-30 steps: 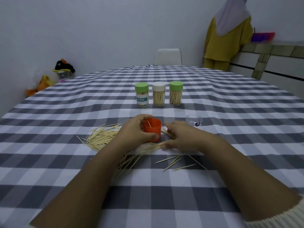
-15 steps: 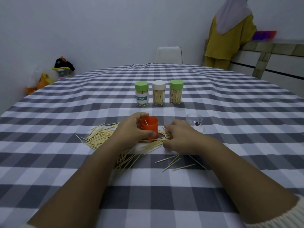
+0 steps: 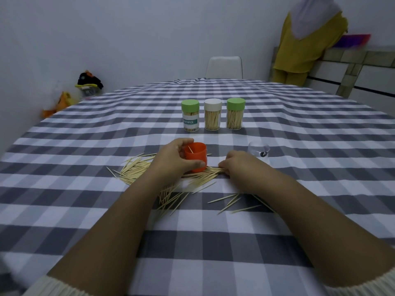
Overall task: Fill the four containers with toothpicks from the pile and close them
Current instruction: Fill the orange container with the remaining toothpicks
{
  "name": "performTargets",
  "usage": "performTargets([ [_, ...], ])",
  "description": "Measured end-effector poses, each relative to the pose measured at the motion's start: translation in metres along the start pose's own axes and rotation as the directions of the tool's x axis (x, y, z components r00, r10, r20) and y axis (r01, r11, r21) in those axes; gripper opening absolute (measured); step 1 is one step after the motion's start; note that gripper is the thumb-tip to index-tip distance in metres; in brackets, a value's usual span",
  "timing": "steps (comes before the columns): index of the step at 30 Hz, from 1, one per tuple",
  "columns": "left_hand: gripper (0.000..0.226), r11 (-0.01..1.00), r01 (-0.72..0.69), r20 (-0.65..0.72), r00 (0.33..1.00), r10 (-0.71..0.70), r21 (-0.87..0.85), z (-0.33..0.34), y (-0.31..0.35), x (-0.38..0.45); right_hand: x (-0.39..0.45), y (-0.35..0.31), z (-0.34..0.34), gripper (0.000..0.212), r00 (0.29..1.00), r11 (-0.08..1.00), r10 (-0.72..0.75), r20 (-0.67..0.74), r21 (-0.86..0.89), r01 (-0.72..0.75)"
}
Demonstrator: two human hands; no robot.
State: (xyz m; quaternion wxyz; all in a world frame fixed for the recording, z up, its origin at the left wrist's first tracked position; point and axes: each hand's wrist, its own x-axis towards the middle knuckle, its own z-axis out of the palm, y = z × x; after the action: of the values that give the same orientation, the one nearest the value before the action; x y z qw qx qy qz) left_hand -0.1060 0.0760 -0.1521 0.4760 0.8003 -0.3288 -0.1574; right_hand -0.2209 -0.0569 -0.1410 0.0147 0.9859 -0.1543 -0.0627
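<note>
Progress looks like three parts out of four. At the far side of the table (image 3: 64, 199) three containers stand in a row, each full of toothpicks and each closed: one with a green lid and a label (image 3: 190, 115), one with a white lid (image 3: 212, 114) and one more with a green lid (image 3: 235, 113).

The fourth one is not finished. The left hand (image 3: 174, 160) holds an orange cup (image 3: 196, 157) upright, with fingers and thumb curled around its wall; I see only one toothpick inside it, so it seems almost empty. It stands at the far edge of the pile of toothpicks (image 3: 171, 182), which lies spread on the checked cloth under and between both forearms. The right hand (image 3: 239, 165) lies on the pile just beside the cup, its fingers bent down and pressed together on a bunch of toothpicks, as if gathering them.

A clear plastic piece (image 3: 259, 148) stands just behind the right hand; I judge it belongs to the orange one, but which part is body and which is lid I cannot tell. Many toothpicks remain to collect, and the closing is not yet done.
</note>
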Motion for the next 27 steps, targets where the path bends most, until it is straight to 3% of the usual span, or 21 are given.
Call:
performTargets([
  [4,0.077,1.000,0.000,-0.017,1.000,0.000,-0.014,0.000,-0.001,0.001,-0.009,-0.009,0.004,0.042,0.999,0.998,0.041,-0.009,-0.045,-0.041],
  [10,0.077,1.000,-0.004,-0.052,0.999,0.003,-0.019,0.000,-0.002,0.002,-0.018,-0.029,0.003,0.033,0.992,0.985,0.088,-0.091,-0.141,-0.100],
  [15,0.076,0.999,-0.021,-0.114,0.993,0.016,-0.039,0.001,-0.002,0.002,-0.018,-0.028,0.002,0.032,0.988,0.986,0.096,-0.124,-0.123,-0.111],
  [20,0.075,0.998,-0.029,-0.152,0.988,0.021,-0.051,0.001,-0.002,0.002,-0.011,-0.015,-0.009,0.029,0.987,0.986,0.160,-0.032,-0.053,-0.161],
  [23,0.075,0.998,-0.034,-0.165,0.986,0.023,-0.062,0.003,0.000,0.000,-0.003,-0.006,-0.020,0.018,0.975,0.971,0.210,0.071,0.099,-0.216],
  [25,0.075,0.997,-0.050,-0.148,0.988,0.041,-0.060,0.006,0.002,-0.001,-0.005,0.001,-0.019,0.014,0.974,0.909,0.224,-0.027,0.367,-0.199],
  [27,0.076,0.997,-0.069,-0.117,0.991,0.064,-0.039,0.010,0.003,-0.003,-0.008,0.007,-0.013,0.019,0.947,0.737,0.264,-0.181,0.671,-0.077],
])
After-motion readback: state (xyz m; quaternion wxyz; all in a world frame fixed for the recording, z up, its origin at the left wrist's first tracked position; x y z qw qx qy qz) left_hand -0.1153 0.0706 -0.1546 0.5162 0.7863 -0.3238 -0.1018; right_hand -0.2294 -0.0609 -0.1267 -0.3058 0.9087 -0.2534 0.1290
